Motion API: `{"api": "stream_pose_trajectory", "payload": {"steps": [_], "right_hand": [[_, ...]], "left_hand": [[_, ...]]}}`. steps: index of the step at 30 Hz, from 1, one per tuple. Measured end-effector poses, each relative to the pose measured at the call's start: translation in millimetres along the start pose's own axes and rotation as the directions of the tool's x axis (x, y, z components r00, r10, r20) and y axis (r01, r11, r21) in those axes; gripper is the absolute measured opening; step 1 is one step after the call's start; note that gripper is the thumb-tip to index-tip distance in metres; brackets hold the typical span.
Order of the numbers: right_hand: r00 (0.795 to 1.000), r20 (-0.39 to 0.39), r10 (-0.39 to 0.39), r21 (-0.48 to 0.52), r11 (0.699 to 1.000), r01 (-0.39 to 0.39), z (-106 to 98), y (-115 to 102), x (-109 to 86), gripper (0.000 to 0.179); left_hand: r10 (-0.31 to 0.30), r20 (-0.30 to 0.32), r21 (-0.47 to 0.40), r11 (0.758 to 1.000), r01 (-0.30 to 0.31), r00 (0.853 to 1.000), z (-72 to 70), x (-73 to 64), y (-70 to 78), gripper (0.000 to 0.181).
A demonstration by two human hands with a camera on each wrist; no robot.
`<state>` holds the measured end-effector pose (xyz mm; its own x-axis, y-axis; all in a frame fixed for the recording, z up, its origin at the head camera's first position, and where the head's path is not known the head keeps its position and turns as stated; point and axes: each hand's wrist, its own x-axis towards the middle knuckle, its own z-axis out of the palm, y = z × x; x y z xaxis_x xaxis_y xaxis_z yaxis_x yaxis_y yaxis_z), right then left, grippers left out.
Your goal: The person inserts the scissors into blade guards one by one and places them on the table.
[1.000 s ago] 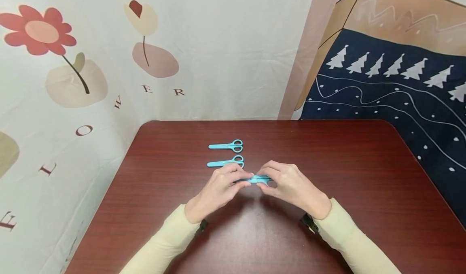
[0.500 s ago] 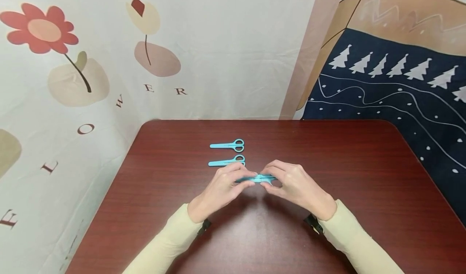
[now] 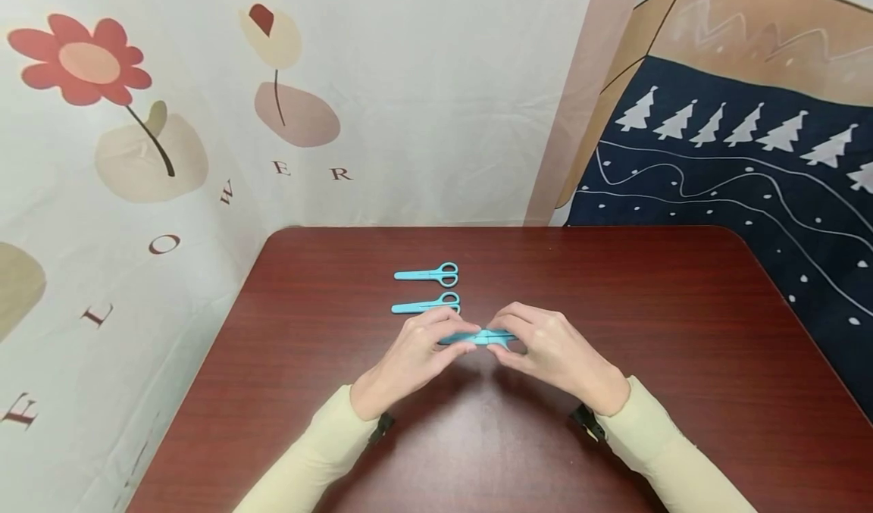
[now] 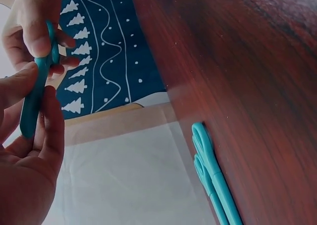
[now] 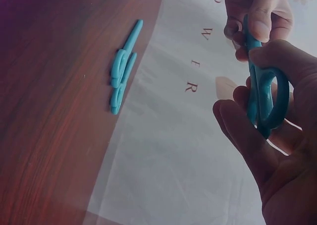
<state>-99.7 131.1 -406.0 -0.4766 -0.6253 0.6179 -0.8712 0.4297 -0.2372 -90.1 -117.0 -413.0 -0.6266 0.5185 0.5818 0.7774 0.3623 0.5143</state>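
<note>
Both hands hold one pair of light-blue scissors (image 3: 486, 337) lengthwise between them, over the middle of the table. My left hand (image 3: 412, 354) pinches the blunt blade end between thumb and fingers; in the left wrist view the blue tip (image 4: 30, 118) sticks out past the thumb. At the other end my right hand (image 3: 554, 352) grips the handles, and the right wrist view shows a finger loop (image 5: 283, 98) beside its thumb. The blades lie together, and the fingers partly cover both ends.
Two more blue scissors lie parallel just beyond the hands, a farther pair (image 3: 424, 275) and a nearer pair (image 3: 416, 307), partly behind the left hand. The dark red table (image 3: 648, 293) backs onto a printed cloth (image 3: 436, 104).
The held scissors and both hands have shifted slightly right, with a small shift of the camera. Both grips look the same, and the two scissors on the table stay put.
</note>
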Motion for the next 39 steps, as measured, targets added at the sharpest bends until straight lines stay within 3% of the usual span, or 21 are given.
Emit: {"api": "stream_pose_trajectory", "payload": {"steps": [13, 20, 28, 36, 39], "right_hand": [[0.997, 0.057, 0.056, -0.017, 0.998, -0.055, 5, -5, 0.1, 0.03], [0.997, 0.065, 0.034, -0.038, 0.999, -0.031, 12, -7, 0.4, 0.027], [0.996, 0.064, 0.059, -0.114, 0.992, -0.052, 15, -11, 3.6, 0.025], [0.977, 0.162, 0.139, -0.072, 0.989, -0.129, 10, -10, 1.5, 0.056], [0.974, 0.168, 0.153, -0.079, 0.987, -0.142, 6, -6, -0.6, 0.059]], "left_hand": [[-0.016, 0.041, 0.073, 0.997, 0.013, 0.999, -3.7, -4.7, -3.3, 0.022], [-0.032, 0.079, 0.083, 0.996, 0.026, 0.996, -7.5, -7.9, -5.1, 0.02], [-0.031, 0.055, 0.149, 0.989, 0.022, 0.998, -6.0, -10.0, -4.9, 0.019], [-0.085, 0.055, 0.192, 0.979, 0.073, 0.995, -11.5, -16.4, -5.9, 0.023], [-0.114, 0.052, 0.199, 0.975, 0.101, 0.992, -16.3, -21.3, -8.6, 0.023]]}}
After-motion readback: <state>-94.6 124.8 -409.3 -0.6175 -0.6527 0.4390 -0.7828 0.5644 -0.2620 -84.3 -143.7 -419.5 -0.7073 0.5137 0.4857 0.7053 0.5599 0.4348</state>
